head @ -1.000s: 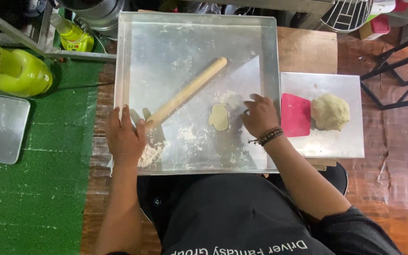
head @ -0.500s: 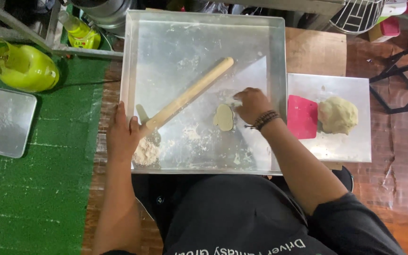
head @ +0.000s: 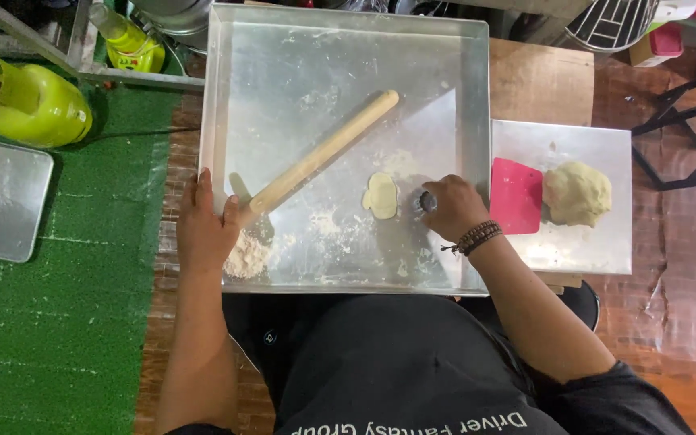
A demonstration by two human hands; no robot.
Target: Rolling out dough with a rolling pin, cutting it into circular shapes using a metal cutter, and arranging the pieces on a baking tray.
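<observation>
A large square tray (head: 461, 97) of dull, scuffed metal fills the middle of the head view, its flat floor streaked with white flour. On that floor, a little right of the tray's centre, lies a small flattened piece of dough (head: 381, 196), pale cream, smooth, and pinched into a rough two-lobed oval. The right hand (head: 451, 206) rests inside the tray just to the right of the dough, fingers curled down around a small dark round thing pressed to the metal (too small to tell what it is); the fingertips (head: 427, 201) sit just beside the dough's right edge, not touching it. A beaded bracelet (head: 477, 237) circles that wrist. A plain wooden rolling pin (head: 324, 151), a smooth pale cylinder, lies slantwise across the tray floor to the left of the dough, well apart from it. Its lower end points at the left hand (head: 205, 228), which grips the tray's left rim, fingers laid flat over the wall. A heap of loose flour (head: 247, 256) sits in the tray's near-left corner. Right of the tray, a smaller metal sheet (head: 573, 250) carries a flat pink plastic scraper (head: 515, 196) and a lumpy ball of dough (head: 577, 192).
</observation>
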